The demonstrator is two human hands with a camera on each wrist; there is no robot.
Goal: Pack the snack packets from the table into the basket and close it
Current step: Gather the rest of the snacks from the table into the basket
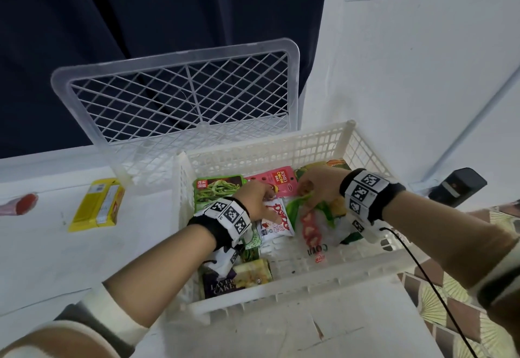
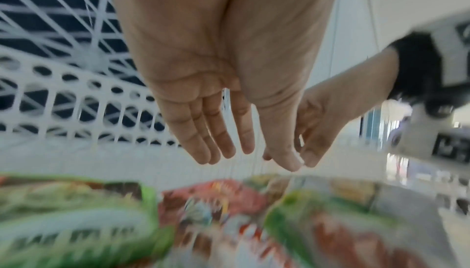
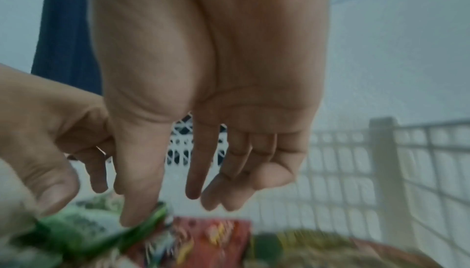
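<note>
The white basket (image 1: 318, 146) is sitting on the tabletop (image 1: 56, 259) around both hands, its clear lattice lid (image 1: 180, 90) standing open beyond them; crooked packets could be stopping that lid from shutting flat. The left hand (image 1: 257, 198) is hovering with fingers straight and relaxed, holding nothing. The right hand (image 1: 319, 186) is also loose, its thumb brushing the green-edged corn packet (image 1: 312, 226), whose long axis is running from the fingertips back toward the person. A yellow packet (image 1: 97, 205) is lying well left of the left hand, outside the basket, and might be getting forgotten.
</note>
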